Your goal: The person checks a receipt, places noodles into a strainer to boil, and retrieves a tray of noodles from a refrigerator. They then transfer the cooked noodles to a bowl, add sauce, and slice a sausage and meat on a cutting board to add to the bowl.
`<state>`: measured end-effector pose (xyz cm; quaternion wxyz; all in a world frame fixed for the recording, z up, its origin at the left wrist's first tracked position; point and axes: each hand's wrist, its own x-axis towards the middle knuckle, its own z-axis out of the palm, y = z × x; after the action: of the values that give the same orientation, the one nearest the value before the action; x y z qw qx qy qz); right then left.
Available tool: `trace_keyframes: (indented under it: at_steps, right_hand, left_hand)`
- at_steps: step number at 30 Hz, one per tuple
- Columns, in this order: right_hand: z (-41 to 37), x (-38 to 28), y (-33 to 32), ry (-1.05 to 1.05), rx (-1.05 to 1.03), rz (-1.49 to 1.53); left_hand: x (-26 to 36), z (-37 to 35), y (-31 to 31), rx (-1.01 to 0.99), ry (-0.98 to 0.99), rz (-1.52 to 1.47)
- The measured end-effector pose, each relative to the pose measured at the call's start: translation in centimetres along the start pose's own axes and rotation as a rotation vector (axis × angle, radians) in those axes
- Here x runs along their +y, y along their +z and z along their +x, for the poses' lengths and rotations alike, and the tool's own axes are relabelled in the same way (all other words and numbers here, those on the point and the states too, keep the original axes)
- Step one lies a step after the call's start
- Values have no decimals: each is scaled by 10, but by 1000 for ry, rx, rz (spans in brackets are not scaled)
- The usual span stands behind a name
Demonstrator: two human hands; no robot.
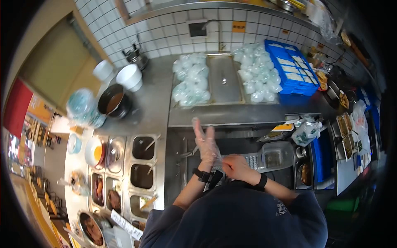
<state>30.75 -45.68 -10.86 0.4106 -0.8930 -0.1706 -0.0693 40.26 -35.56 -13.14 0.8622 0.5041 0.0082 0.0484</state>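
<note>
Clear crinkled plastic glove [211,152] sheathes left hand [205,142], fingers [196,126] splayed; right hand [235,165] pinches cuff.

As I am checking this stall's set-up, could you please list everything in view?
white tubs: two, white, counter at upper left
pot: one, dark, brown liquid inside, beside the tubs
steel tray: one, silver, middle of the counter
bagged bundles: two heaps, pale, either side of the tray
blue crate: one, blue, holds white packs, upper right
food wells: several, steel, lower left
keypad machine: one, grey, bottom middle
clear glove: one, see-through, worn
left hand: one, inside the glove, fingers spread
right hand: one, bare, gripping the glove at the left wrist
</note>
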Motion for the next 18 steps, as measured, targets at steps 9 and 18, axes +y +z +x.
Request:
trace_keyframes:
  at_steps: [9, 18]
  right_hand:
    - [65, 141, -38, 282, -110, 134]
    - [292, 368, -8, 466, 151, -382]
  left_hand:
    - [-55, 114, 0, 176, -1, 301]
    - [4, 193, -143, 587, 104, 327]
